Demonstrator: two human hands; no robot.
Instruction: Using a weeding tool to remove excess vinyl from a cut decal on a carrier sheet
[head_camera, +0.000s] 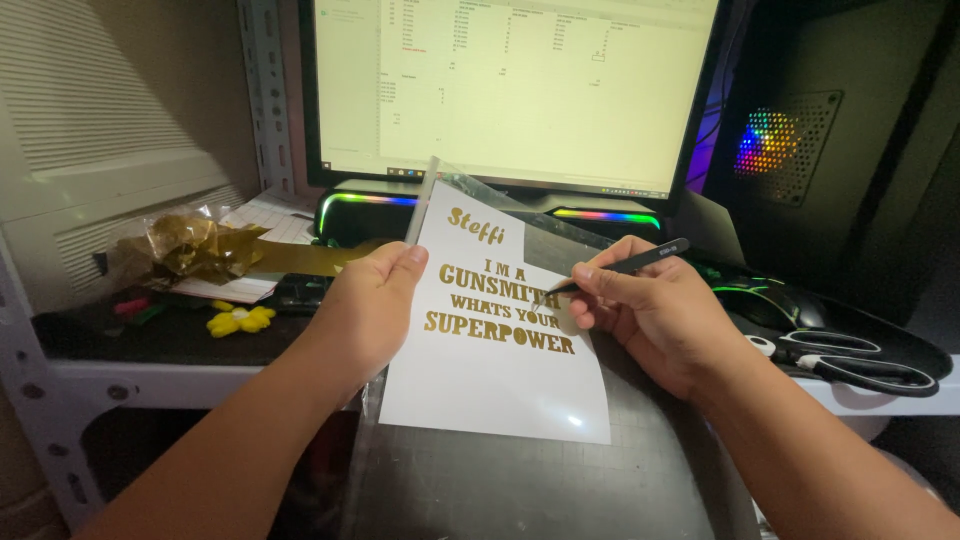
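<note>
Weeding gold lettering. The left hand (365, 305) pinches the white sheet (495, 370) by its left edge, tilted above the cutting mat (520, 480); the right hand (650, 310) grips a black pointed tool (625, 266), tip at the lettering (498, 308). Best worked with the sheet steady and the tip shallow. Glossy sheet, gold serif letters.

Both my bare forearms reach up from the bottom corners of the frame toward its centre. My left hand (365, 305) is curled, thumb forward, pinching shut. My right hand (650, 310), right of centre, is closed in a pen-style grip, knuckles raised.
</note>
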